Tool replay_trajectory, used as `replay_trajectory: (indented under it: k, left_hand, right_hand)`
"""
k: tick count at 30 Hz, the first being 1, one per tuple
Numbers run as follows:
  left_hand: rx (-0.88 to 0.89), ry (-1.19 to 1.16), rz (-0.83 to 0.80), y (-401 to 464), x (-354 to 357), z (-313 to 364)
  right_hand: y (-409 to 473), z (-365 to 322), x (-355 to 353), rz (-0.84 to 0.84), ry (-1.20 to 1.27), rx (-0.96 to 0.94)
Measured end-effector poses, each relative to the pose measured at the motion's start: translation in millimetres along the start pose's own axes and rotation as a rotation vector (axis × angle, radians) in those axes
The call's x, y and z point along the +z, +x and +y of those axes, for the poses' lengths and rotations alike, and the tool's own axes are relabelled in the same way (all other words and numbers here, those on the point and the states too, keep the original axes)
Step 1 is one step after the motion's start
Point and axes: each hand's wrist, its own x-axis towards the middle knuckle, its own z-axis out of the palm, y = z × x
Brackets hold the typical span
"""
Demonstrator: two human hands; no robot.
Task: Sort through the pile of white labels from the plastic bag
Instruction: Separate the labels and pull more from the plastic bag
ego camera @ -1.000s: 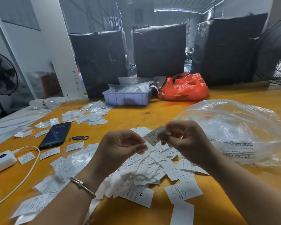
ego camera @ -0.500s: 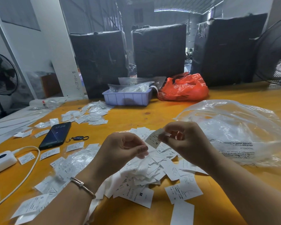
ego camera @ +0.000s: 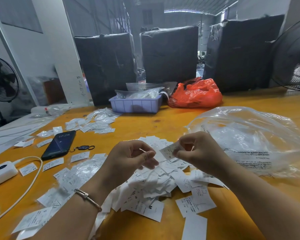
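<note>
Labels are heaped loose on the orange table, right in front of the person, with strays scattered off to the left. Going left to right: a white power bank with its cable, a dark phone lying face up with a small key tag beside it, then the left hand hovering over the heap, fingers curled in loosely. It may have a thin sliver of something between thumb and forefinger, but I honestly can't tell. Next to it, the right hand pinches a single label by one edge, held up just above the pile. Further right sits the big clear plastic bag, crinkly and glossy, looking mostly emptied out.

Handling-wise, I'd guess these are featherlight, thin, floppy rectangles, smooth enough to slide over each other and stick in little stacks. Best bet is pinching a corner or edge with the fingertips and peeling one off at a time. A fan stands at each side, so a draft could scatter them.
</note>
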Motion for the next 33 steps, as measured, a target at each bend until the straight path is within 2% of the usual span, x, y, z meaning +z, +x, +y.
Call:
replay_trajectory:
  k: [5,12,17,19,23,25,28,33]
  left_hand:
    - [-0.004,-0.086,0.004,-0.6,-3.1,2.1]
    - [0.016,-0.346,0.086,-1.5,-2.7,10.0]
    - [0.037,-0.436,0.147,-1.3,-4.3,10.3]
    - [0.040,-0.455,0.141,-1.9,-3.7,10.4]
    - [0.030,-0.485,0.091,-1.9,-3.9,10.4]
    - [0.022,-0.490,0.050,-2.3,-2.7,11.1]
    - [0.012,-0.484,0.005,-2.4,-1.0,9.7]
    - [0.015,-0.449,-0.054,-2.8,-3.1,10.5]
  right_hand:
    - [3.5,-0.9,-4.4,0.174,0.263,0.047]
    - [-3.0,-5.6,9.2,0.076,0.149,0.051]
    - [-2.6,-14.3,2.4,0.147,0.367,0.000]
    - [-1.9,-14.0,0.1,0.110,0.335,0.000]
    - [-3.8,-15.2,0.6,-0.129,0.452,0.006]
    - [-5.3,-17.4,0.4,-0.182,0.467,-0.023]
    - [-5.3,-20.0,2.5,-0.138,0.444,-0.114]
    - [-4.0,-15.2,1.5,-0.079,0.495,-0.098]
